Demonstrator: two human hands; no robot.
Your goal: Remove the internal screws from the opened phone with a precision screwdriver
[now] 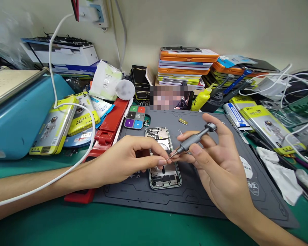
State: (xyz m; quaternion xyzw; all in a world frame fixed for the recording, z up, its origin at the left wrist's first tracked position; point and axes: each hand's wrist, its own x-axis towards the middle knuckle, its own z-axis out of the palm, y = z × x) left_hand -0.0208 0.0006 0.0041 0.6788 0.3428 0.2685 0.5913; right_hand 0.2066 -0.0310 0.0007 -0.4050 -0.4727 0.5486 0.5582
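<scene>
An opened phone lies on the dark grey mat, its inner parts showing. Above its middle, my left hand has thumb and index finger pinched at the tip of a screwdriver; whatever they hold there is too small to make out. My right hand grips the grey screwdriver between thumb and fingers, with the index finger on its end cap. The screwdriver slants down to the left, its tip touching or very near my left fingertips. A small yellow part rests on the mat behind the phone.
A coloured tray sits at the mat's back left, beside a red tool. Battery boxes lie at the right, and orange cases are stacked behind. A white cable hangs across my left forearm.
</scene>
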